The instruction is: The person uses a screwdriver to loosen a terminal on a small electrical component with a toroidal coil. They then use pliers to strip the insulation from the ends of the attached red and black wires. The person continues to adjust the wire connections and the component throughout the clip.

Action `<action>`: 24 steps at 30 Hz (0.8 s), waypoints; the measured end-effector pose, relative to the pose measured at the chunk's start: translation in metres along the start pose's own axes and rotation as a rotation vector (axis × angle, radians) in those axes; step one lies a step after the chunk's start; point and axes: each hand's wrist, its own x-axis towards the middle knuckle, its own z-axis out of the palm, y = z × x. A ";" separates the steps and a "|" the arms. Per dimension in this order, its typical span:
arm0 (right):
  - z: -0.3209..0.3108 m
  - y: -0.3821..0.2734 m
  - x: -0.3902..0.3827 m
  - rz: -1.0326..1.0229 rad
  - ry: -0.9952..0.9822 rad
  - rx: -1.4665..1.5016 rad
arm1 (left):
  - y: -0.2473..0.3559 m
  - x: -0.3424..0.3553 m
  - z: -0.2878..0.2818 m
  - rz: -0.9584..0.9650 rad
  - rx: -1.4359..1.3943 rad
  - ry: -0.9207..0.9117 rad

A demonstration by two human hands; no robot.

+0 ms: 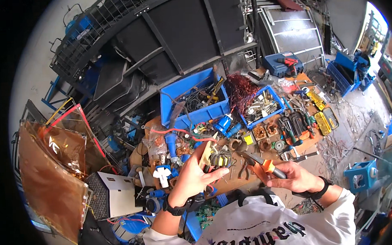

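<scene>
My left hand (192,178) is closed around a wire-wound coil (220,159) with a pale yellow piece beside it. From the coil's top a red wire (174,131) runs off to the left over the workbench. In my right hand (293,178) is a pair of cutting pliers (268,165) with orange and black handles. Its dark jaws point left toward the coil, a short way apart from it. Whether the jaws are closed I cannot tell.
Behind the hands, the wooden workbench (245,181) holds a blue crate (195,112) of cables and a blue tray (260,107) of metal parts. Several hand tools, a yellow bit case (326,121) and a red drill (290,64) lie farther right. A white box (121,195) stands left.
</scene>
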 end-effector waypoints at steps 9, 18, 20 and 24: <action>0.010 -0.049 -0.008 -0.108 0.067 -0.415 | 0.032 -0.016 0.000 0.148 0.265 -0.010; 0.022 -0.083 -0.006 0.027 0.056 -0.540 | 0.041 -0.027 -0.003 0.208 0.298 -0.008; 0.026 -0.089 -0.009 0.048 0.075 -0.526 | 0.040 -0.028 -0.003 0.201 0.270 -0.015; 0.028 -0.091 -0.008 0.053 0.085 -0.588 | 0.040 -0.030 -0.004 0.226 0.292 -0.003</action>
